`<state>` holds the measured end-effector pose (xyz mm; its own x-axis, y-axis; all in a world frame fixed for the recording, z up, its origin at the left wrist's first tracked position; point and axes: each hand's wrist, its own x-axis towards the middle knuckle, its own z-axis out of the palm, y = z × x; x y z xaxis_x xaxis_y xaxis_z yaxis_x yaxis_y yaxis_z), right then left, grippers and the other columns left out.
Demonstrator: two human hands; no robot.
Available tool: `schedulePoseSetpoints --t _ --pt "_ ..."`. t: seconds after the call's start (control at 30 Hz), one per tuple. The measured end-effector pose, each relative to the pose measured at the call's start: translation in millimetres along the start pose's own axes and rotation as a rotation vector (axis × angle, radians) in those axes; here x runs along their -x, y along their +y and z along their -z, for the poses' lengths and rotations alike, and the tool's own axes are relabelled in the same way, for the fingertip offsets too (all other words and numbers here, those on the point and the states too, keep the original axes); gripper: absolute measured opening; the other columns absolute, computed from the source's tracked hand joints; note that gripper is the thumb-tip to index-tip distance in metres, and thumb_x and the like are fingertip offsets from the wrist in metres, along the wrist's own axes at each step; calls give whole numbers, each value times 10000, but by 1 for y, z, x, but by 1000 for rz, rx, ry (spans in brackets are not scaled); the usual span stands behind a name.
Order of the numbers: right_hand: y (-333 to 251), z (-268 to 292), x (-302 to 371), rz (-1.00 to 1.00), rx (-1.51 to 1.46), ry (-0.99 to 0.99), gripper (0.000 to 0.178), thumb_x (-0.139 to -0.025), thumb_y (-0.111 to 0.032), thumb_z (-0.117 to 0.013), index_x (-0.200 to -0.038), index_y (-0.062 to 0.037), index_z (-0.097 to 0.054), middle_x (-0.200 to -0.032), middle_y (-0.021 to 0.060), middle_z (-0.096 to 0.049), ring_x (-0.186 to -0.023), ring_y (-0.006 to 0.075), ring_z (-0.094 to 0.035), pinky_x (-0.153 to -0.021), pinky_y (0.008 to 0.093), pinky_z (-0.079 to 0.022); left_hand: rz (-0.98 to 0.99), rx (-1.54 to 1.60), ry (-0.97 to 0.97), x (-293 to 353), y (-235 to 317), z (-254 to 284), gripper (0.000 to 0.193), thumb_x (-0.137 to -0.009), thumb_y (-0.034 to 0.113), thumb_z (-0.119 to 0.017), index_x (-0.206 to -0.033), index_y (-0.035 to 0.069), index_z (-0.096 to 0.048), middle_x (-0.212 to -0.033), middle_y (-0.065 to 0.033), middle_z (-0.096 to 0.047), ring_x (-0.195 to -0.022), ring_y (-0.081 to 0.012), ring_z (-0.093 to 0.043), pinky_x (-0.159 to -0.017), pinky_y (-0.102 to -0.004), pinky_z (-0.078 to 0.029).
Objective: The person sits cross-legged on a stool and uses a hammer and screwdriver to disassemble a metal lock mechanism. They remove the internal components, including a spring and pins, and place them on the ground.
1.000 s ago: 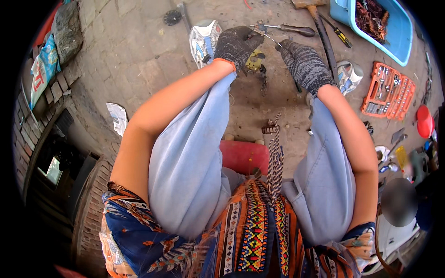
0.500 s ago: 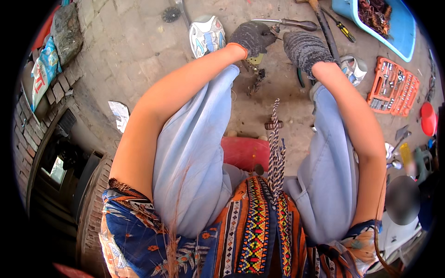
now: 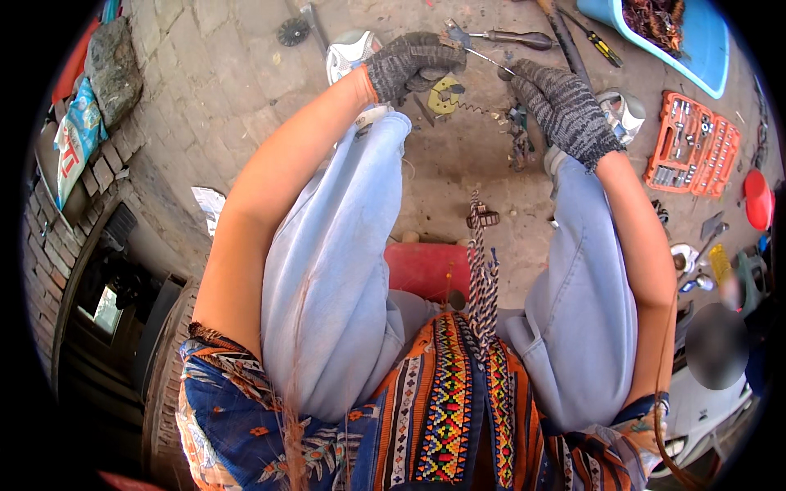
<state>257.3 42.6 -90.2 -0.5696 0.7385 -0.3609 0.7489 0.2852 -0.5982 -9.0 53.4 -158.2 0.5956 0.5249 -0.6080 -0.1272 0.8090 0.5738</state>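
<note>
My left hand, in a dark grey knitted glove, is closed, and a small brownish part shows at its fingertips. My right hand, gloved alike, pinches the right end of a thin silvery rod. That rod slants up and left toward the small part; whether they touch I cannot tell. Beneath my left hand is a yellow-green plate. A dark wavy wire runs from near the plate toward a cluster of small metal pieces below my right hand.
A wooden-handled tool lies beyond my hands, near a long-handled hammer and a yellow-black screwdriver. To the right are a blue tub and an orange socket set case. A red stool shows between my legs.
My hands have moved apart, left hand leftward and right hand rightward and down. The thin rod now shows between them. The metal cluster has shifted right, and the plate shows more fully.
</note>
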Motion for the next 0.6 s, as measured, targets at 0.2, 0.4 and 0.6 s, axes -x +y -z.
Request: schedulePoseSetpoints --t 0.2,0.4,0.6 --pt "-9 4 0 42 3 49 311 -895 -186 -502 -1160 -40 -573 -1087 172 -602 -995 322 -564 -880 387 -434 -221 -363 -53 -3 0 -5 227 -865 214 -596 -1017 54 -649 -634 19 -502 -530 -58 -438 -471 -219 -343" --pt "-12 -9 -13 -105 242 -51 343 -907 -243 -438 -1154 -37 -559 -1053 185 -610 -963 337 -574 -854 406 -445 -177 -592 345 -12 -10 -37 353 -805 329 -651 -984 26 -677 -844 -102 -681 -772 -152 -624 -713 -288 -487" --pt "-25 -19 -31 -194 317 -165 289 -867 -180 -413 -1034 -37 -600 -931 183 -634 -880 326 -609 -770 420 -484 -209 -983 597 -19 -22 -40 490 -754 438 -633 -948 -11 -663 -885 -206 -653 -822 -314 -635 -747 -373 -482"
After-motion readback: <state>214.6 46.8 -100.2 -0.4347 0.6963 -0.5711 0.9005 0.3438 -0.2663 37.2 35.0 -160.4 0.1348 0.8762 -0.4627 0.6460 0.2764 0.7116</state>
